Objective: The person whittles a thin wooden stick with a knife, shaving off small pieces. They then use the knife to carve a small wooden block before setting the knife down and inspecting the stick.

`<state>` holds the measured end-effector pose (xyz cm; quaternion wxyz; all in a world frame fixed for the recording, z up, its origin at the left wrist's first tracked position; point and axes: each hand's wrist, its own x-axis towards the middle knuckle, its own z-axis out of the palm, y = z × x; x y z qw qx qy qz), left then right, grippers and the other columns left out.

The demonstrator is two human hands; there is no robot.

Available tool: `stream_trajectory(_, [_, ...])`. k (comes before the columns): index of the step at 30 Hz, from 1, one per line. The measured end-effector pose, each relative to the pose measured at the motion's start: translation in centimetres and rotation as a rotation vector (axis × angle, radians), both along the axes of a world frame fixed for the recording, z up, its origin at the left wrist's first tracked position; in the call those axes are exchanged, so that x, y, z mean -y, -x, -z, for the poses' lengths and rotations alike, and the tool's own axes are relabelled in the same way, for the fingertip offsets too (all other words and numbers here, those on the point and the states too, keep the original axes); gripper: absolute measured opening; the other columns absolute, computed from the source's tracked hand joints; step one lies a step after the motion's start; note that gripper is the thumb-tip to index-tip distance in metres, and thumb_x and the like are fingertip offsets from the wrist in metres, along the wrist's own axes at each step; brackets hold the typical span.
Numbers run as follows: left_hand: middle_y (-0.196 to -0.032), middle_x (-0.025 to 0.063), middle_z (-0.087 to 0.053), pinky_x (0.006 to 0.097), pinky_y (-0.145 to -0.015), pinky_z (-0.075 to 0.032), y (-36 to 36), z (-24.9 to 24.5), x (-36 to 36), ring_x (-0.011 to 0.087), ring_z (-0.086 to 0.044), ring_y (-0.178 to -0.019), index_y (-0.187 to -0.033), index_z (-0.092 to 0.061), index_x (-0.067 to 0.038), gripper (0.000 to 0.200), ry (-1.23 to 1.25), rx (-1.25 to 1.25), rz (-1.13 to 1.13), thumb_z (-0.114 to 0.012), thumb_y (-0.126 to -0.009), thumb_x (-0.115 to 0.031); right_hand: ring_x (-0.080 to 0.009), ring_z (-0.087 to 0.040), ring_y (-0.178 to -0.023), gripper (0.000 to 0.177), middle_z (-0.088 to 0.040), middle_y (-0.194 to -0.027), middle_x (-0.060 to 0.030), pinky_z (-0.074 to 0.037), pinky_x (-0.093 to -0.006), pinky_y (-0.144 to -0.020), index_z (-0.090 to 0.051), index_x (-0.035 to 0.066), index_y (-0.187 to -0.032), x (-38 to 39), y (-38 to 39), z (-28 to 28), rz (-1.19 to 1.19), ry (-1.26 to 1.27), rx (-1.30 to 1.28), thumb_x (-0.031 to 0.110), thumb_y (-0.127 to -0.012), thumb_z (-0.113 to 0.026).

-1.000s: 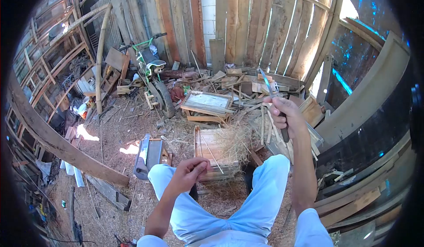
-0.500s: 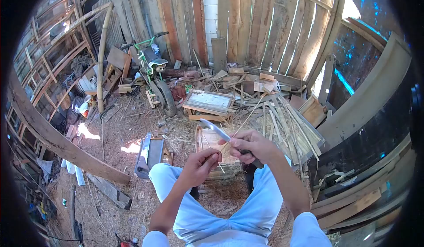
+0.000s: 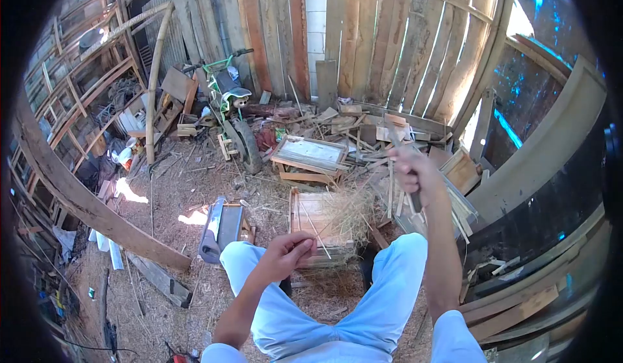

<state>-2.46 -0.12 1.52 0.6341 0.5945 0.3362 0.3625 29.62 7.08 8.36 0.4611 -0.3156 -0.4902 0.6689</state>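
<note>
My left hand (image 3: 289, 256) is closed, its thumb and finger pinched on a thin wooden strip (image 3: 322, 245) in front of my knees. The strip slants from upper left to lower right past the fingertips. Farther right and higher, my right hand (image 3: 415, 175) is wrapped around a knife (image 3: 393, 133), the blade pointing up and away from me. Motion blurs the hand and blade; the dark handle shows below the fist. Beneath my hands stands a wooden box (image 3: 305, 215), with a heap of fine shavings (image 3: 352, 210) on its right side.
Split wood strips (image 3: 457, 210) lie to the right. A framed wooden panel (image 3: 310, 152) sits ahead, with scrap wood behind. A small green motorbike (image 3: 230, 103) leans near the plank wall. A dark case-like object (image 3: 224, 227) rests by my left knee. A curved beam (image 3: 97, 204) crosses the left.
My right hand has moved up and to the right with the knife, away from my left hand. The left hand keeps nearly the same place with the strip.
</note>
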Motion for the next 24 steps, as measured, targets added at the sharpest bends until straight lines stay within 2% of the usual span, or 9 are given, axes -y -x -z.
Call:
stream_trajectory(2, [-0.070, -0.0023, -0.050, 0.0179, -0.049, -0.033, 1.2, 0.4, -1.0, 0.0041, -0.044, -0.058, -0.096, -0.058, -0.002, 0.016, 0.066, 0.074, -0.062, -0.050, -0.096, -0.015, -0.0013, -0.036, -0.045, 0.033, -0.049, -0.067, 0.0043, -0.025, -0.0174, -0.037, -0.056, -0.002, -0.111, -0.9, -0.3, -0.2, 0.185, -0.001, 0.087, 0.026, -0.094, -0.051])
stream_trajectory(4, [-0.074, -0.0002, -0.054, 0.0174, -0.047, -0.033, 1.3, 1.0, -1.8, 0.0044, -0.046, -0.057, -0.099, -0.058, -0.002, 0.016, 0.140, 0.163, -0.135, -0.051, -0.095, -0.015, -0.0013, -0.035, -0.045, 0.032, -0.051, -0.068, 0.0036, -0.026, -0.0169, -0.037, -0.056, 0.000, -0.112, -0.3, 2.0, 0.8, 0.124, 0.028, 0.133, 0.026, -0.094, -0.051])
stream_trajectory(7, [-0.079, 0.0014, -0.057, 0.0198, -0.054, -0.042, -1.8, 0.8, -4.2, 0.0081, -0.052, -0.068, -0.105, -0.058, -0.002, 0.019, 0.153, 0.341, -0.349, -0.055, -0.093, -0.016, -0.0017, -0.036, -0.044, 0.029, -0.052, -0.066, 0.0038, -0.027, -0.0174, -0.038, -0.060, 0.002, -0.107, 0.7, 6.8, 3.2, 0.196, -0.011, 0.250, 0.027, -0.093, -0.055])
stream_trajectory(9, [-0.082, 0.0015, -0.058, 0.0236, -0.066, -0.046, -3.5, 0.9, -5.5, 0.0100, -0.054, -0.077, -0.105, -0.059, -0.002, 0.022, 0.040, 0.518, -0.389, -0.057, -0.092, -0.020, -0.0010, -0.035, -0.045, 0.024, -0.060, -0.078, 0.0007, -0.028, -0.0160, -0.039, -0.062, 0.004, -0.102, 1.7, 9.4, 4.4, 0.284, -0.011, 0.327, 0.025, -0.092, -0.057])
stream_trajectory(14, [-0.081, 0.0022, -0.060, 0.0239, -0.070, -0.044, -3.9, 1.6, -7.2, 0.0090, -0.054, -0.074, -0.104, -0.061, 0.001, 0.023, -0.088, 0.427, -0.430, -0.060, -0.090, -0.018, -0.0013, -0.036, -0.046, 0.022, -0.064, -0.080, -0.0004, -0.028, -0.0163, -0.040, -0.063, 0.003, -0.102, 3.4, 11.7, 6.3, 0.300, -0.052, 0.363, 0.020, -0.087, -0.064])
stream_trajectory(16, [-0.081, 0.0030, -0.061, 0.0237, -0.069, -0.044, -3.8, 1.5, -7.2, 0.0091, -0.054, -0.072, -0.103, -0.061, 0.001, 0.023, -0.097, 0.449, -0.422, -0.061, -0.090, -0.018, -0.0028, -0.040, -0.047, 0.019, -0.053, -0.062, 0.0053, -0.030, -0.0207, -0.041, -0.068, 0.003, -0.093, 3.6, 11.9, 6.7, 0.350, -0.158, 0.439, 0.019, -0.084, -0.066])
stream_trajectory(18, [-0.080, 0.0031, -0.060, 0.0241, -0.070, -0.044, -3.6, 1.3, -7.0, 0.0095, -0.055, -0.073, -0.101, -0.061, 0.001, 0.022, -0.076, 0.443, -0.427, -0.061, -0.089, -0.018, -0.0029, -0.040, -0.050, 0.017, -0.053, -0.062, 0.0054, -0.032, -0.0219, -0.044, -0.068, 0.002, -0.088, 3.9, 11.8, 6.9, 0.345, -0.108, 0.459, 0.019, -0.083, -0.067])
stream_trajectory(20, [-0.079, 0.0033, -0.060, 0.0245, -0.071, -0.044, -3.4, 1.2, -7.0, 0.0099, -0.055, -0.073, -0.100, -0.061, 0.001, 0.022, -0.050, 0.438, -0.428, -0.062, -0.089, -0.018, -0.0035, -0.042, -0.051, 0.017, -0.054, -0.062, 0.0044, -0.036, -0.0228, -0.049, -0.068, 0.002, -0.085, 3.9, 11.3, 7.8, 0.334, -0.193, 0.545, 0.018, -0.082, -0.067])
stream_trajectory(24, [-0.080, 0.0038, -0.061, 0.0254, -0.071, -0.045, -1.1, 0.5, -8.7, 0.0108, -0.056, -0.074, -0.098, -0.062, 0.000, 0.018, -0.158, 0.412, -0.458, -0.062, -0.088, -0.015, -0.0048, -0.042, -0.052, 0.016, -0.054, -0.061, 0.0037, -0.037, -0.0245, -0.050, -0.067, 0.001, -0.081, 4.8, 11.0, 7.1, 0.303, -0.221, 0.616, 0.017, -0.082, -0.066])
